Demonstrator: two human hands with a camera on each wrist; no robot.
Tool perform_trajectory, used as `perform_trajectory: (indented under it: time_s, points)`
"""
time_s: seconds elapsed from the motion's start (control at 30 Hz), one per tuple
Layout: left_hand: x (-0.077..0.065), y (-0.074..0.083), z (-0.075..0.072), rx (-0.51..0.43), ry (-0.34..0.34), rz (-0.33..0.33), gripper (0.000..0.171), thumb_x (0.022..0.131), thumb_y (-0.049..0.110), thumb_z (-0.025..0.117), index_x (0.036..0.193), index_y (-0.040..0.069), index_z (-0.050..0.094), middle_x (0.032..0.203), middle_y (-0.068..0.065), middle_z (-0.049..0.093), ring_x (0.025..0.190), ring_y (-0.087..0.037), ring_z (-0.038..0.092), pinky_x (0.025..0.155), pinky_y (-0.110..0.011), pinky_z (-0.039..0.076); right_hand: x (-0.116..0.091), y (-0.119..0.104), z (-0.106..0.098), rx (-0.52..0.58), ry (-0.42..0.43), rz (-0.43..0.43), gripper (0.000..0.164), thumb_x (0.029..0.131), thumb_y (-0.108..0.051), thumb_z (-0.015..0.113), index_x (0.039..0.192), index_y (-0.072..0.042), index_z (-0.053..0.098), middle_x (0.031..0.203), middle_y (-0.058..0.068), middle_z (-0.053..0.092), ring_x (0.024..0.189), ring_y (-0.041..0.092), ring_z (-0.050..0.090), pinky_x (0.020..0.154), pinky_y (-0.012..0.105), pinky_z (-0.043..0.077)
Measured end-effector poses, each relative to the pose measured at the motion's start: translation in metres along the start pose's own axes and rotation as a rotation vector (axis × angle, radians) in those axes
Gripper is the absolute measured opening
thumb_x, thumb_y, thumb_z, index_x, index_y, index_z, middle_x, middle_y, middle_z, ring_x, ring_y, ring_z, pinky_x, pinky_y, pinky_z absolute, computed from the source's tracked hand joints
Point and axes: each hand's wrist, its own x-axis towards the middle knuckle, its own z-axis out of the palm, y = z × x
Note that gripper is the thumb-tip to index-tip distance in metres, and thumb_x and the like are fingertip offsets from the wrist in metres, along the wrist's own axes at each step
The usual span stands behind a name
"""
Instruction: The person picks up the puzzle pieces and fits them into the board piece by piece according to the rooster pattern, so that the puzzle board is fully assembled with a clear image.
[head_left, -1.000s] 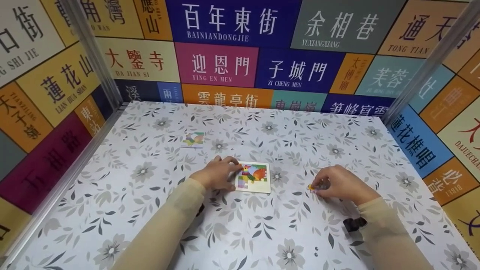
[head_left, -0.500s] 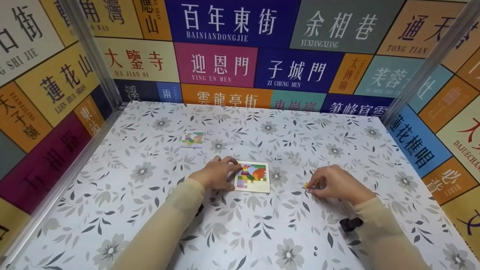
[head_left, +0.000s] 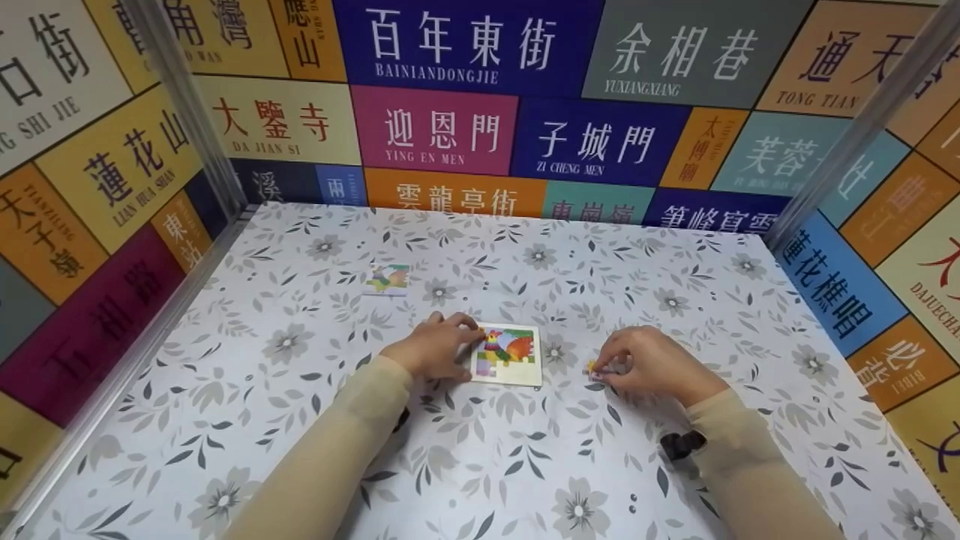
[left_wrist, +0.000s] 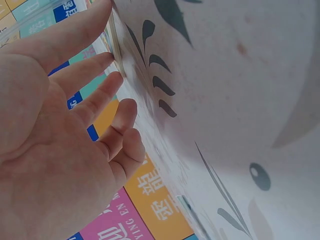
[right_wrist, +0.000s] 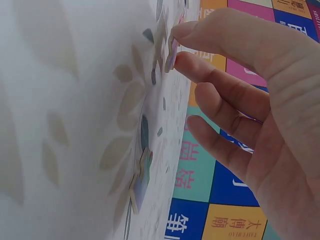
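A small puzzle board (head_left: pixel 517 375) with a colourful rooster picture lies flat on the table, its lower right part bare cream. Along its left edge rests my left hand (head_left: pixel 435 349), fingers spread and fairly straight, fingertips at the upper corner and thumb at the lower. In the left wrist view those fingertips touch the board's thin edge (left_wrist: pixel 116 45). To the right of the board, my right hand (head_left: pixel 649 364) pinches a yellow and purple puzzle piece (head_left: pixel 594 370) between thumb and index finger, close to the tabletop. The right wrist view shows this piece (right_wrist: pixel 172 52) tilted.
Another loose puzzle piece (right_wrist: pixel 141 182) lies on the table below the right hand in the right wrist view. Farther back on the left is a square picture piece (head_left: pixel 388 280). Panels printed with characters (head_left: pixel 442 131) wall in the flower-patterned table (head_left: pixel 480 465).
My right hand has slid left toward the board, with the puzzle piece pinched throughout. The left hand and the board have stayed in place.
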Motion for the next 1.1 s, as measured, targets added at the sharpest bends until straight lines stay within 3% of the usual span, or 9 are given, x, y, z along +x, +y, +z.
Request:
perform_trajectory:
  time_s: [0.37, 1.1]
  points:
    - [0.002, -0.002, 0.0, 0.048, 0.017, 0.041, 0.074, 0.092, 0.031, 0.079, 0.157, 0.022, 0.046, 0.161, -0.004, 0.039, 0.131, -0.036, 0.042, 0.112, -0.051, 0.039, 0.019, -0.014, 0.014, 0.009, 0.016, -0.1, 0.011, 0.082, -0.019, 0.087, 0.092, -0.021, 0.083, 0.092, -0.006, 0.074, 0.084, 0.016, 0.069, 0.078, 0.036, 0.057]
    - [0.001, 0.0, 0.0, 0.051, 0.002, 0.028, 0.073, 0.093, 0.031, 0.078, 0.157, 0.021, 0.046, 0.161, -0.003, 0.04, 0.132, -0.035, 0.041, 0.113, -0.049, 0.038, 0.053, -0.056, 0.037, -0.078, 0.0, -0.135, 0.01, 0.086, -0.029, 0.084, 0.096, -0.027, 0.084, 0.099, -0.011, 0.072, 0.095, 0.01, 0.066, 0.089, 0.037, 0.056]
